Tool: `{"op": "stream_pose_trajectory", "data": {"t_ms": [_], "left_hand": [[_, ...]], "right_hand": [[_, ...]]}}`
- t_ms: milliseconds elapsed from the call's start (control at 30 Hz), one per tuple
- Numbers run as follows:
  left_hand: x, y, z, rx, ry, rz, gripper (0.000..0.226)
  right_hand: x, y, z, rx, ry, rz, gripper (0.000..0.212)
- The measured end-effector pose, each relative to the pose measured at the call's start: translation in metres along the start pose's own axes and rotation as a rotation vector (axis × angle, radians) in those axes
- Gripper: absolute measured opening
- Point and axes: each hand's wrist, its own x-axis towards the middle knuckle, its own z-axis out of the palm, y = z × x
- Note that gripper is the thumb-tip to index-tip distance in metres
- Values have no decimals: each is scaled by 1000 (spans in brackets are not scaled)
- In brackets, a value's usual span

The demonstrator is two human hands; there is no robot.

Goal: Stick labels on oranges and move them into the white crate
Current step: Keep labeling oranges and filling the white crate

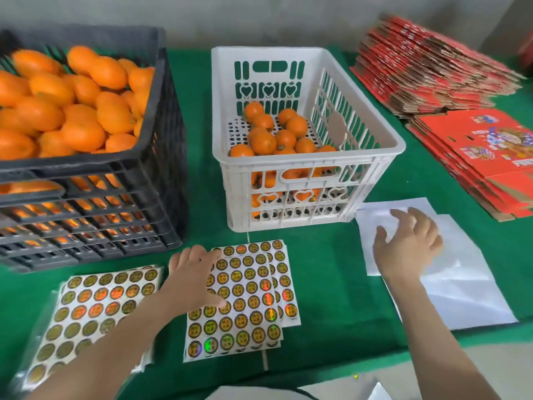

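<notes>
A black crate (161, 157) at the left is heaped with oranges (83, 111). The white crate (305, 157) in the middle holds several oranges (274, 137) on its floor. Sheets of round gold labels (245, 301) lie in front of the white crate. My left hand (193, 272) rests flat on the left part of the top sheet, fingers straight. A second stack of label sheets (95, 310) lies further left, partly under my forearm. My right hand (406, 243) hovers with spread fingers over white backing sheets (461, 281) and holds nothing.
Stacks of flattened red cardboard boxes (432, 73) and more red boxes (490, 157) fill the right side. A green cloth (326, 255) covers the table. The table's front edge runs along the bottom right.
</notes>
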Motion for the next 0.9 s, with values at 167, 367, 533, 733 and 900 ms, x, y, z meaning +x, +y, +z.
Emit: {"op": "stream_pose_trajectory", "data": {"t_ms": [167, 367, 533, 733, 900], "left_hand": [[3, 1, -5, 38, 62, 34, 86], [5, 6, -15, -323, 193, 24, 26], [5, 2, -25, -409, 248, 57, 17], [11, 3, -28, -580, 208, -4, 34], [16, 1, -36, -801, -20, -77, 53]], "right_hand": [[-34, -79, 21, 149, -487, -300, 32], [-66, -109, 62, 10, -794, -506, 51], [-29, -43, 77, -295, -720, -9, 71], [-14, 11, 70, -351, -760, 199, 71], [-4, 25, 56, -304, -716, 267, 68]]}}
